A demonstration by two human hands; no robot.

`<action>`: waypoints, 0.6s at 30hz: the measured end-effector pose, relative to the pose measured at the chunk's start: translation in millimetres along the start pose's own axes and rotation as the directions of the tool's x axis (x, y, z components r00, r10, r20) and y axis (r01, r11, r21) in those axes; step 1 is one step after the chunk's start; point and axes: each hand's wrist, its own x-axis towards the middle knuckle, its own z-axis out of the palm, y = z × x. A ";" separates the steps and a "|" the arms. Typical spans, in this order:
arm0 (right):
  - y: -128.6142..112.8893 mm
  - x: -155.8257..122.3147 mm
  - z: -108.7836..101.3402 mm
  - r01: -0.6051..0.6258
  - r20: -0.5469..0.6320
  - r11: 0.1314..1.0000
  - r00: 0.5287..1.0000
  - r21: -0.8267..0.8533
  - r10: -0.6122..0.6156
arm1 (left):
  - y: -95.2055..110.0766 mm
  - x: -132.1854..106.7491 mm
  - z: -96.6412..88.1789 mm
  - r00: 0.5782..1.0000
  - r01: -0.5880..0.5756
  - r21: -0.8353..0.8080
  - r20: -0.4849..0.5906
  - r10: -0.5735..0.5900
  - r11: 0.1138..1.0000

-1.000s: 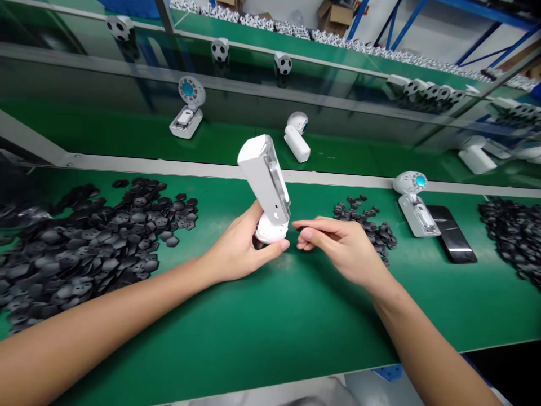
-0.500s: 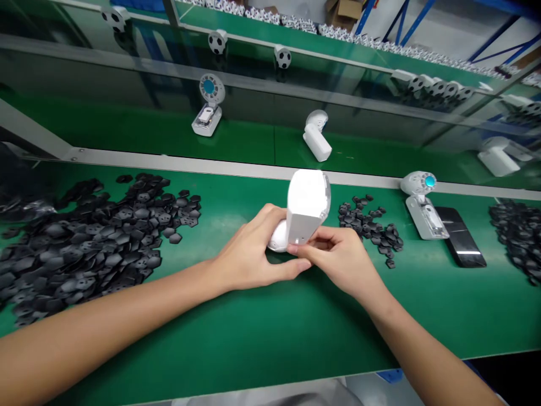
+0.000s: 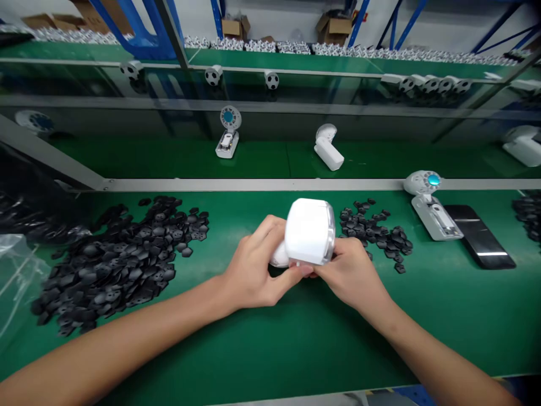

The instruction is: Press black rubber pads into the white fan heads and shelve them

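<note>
Both my hands hold a white plastic fan device [image 3: 310, 231] above the green table [image 3: 270, 332]; its flat handle end points at the camera. My left hand [image 3: 253, 270] wraps round its rounded head on the left side. My right hand [image 3: 349, 273] pinches the handle's underside from the right, fingers closed on it. A small pile of black hexagonal pieces [image 3: 376, 228] lies just right of my hands. A much larger heap of black pieces [image 3: 114, 259] spreads over the table to the left.
A finished white fan with a blue centre [image 3: 426, 203] lies at the right beside a black phone [image 3: 479, 242]. Beyond a metal rail [image 3: 270, 184], two more fans [image 3: 228, 132] [image 3: 328, 146] lie on a green belt. Football-patterned parts line the shelf behind. A clear plastic bag [image 3: 17, 276] sits far left.
The fan was upright in my left hand alone; it has tipped towards the camera and my right hand has closed onto its handle. The view has tilted up slightly.
</note>
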 end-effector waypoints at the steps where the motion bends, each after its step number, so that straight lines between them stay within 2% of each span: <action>1: 1.4 -0.2 0.6 0.036 -0.005 0.999 0.999 -0.024 -0.036 | 0.8 0.1 -1.0 1.000 -0.016 0.009 -0.005 0.016 1.000; 5: 6.7 1.9 2.9 0.144 -0.003 0.989 0.990 -0.018 -0.144 | -1.6 3.7 -7.6 0.998 -0.067 -0.009 -0.015 0.067 0.998; 9: 5.6 7.5 -7.2 0.124 0.064 0.990 0.990 0.061 -0.128 | -4.0 12.2 -22.0 0.992 0.007 -0.005 0.127 -0.007 1.000; 11: 4.1 9.7 -16.5 0.118 0.099 0.980 0.986 0.162 -0.135 | 0.5 16.7 -31.4 0.965 0.068 0.025 0.254 -0.073 0.997; 13: 4.0 11.5 -24.3 0.133 0.117 0.942 0.977 0.307 -0.177 | 8.0 20.1 -39.1 0.909 0.081 0.091 0.403 -0.111 0.993; 15: 4.9 13.8 -29.1 0.166 0.080 0.890 0.972 0.424 -0.220 | 14.6 22.9 -43.3 0.850 0.072 0.133 0.510 -0.131 0.988; 16: 5.5 15.5 -31.4 0.194 0.038 0.868 0.971 0.457 -0.237 | 16.3 25.0 -44.0 0.837 0.088 0.135 0.527 -0.147 0.987; 18: 6.7 19.9 -39.9 0.266 -0.063 0.852 0.962 0.451 -0.266 | 15.7 33.3 -43.7 0.849 0.154 0.114 0.492 -0.190 0.982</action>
